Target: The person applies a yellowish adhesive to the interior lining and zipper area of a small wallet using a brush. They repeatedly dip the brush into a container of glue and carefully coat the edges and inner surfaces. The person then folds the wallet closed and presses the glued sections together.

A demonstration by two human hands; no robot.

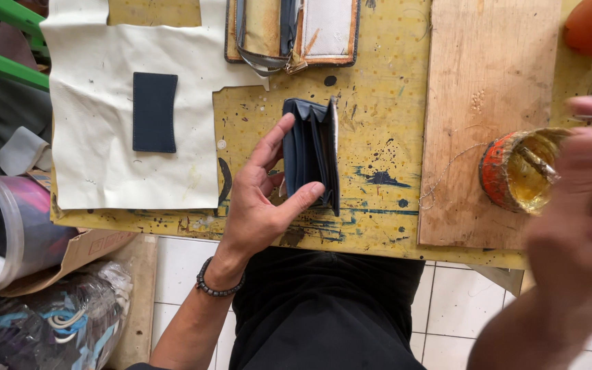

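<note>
My left hand grips a dark blue folded wallet piece, thumb at its lower edge and forefinger at its top left, holding it upright on the yellow paint-stained worktable. My right hand is blurred at the right edge, beside an orange-rimmed can of yellowish glue. It seems to hold a thin tool near the can, but the blur hides the grip.
A white leather sheet with a dark blue rectangular patch lies at the left. A wooden board lies under the glue can. Another wallet-like piece sits at the top edge. Bags and clutter crowd the lower left.
</note>
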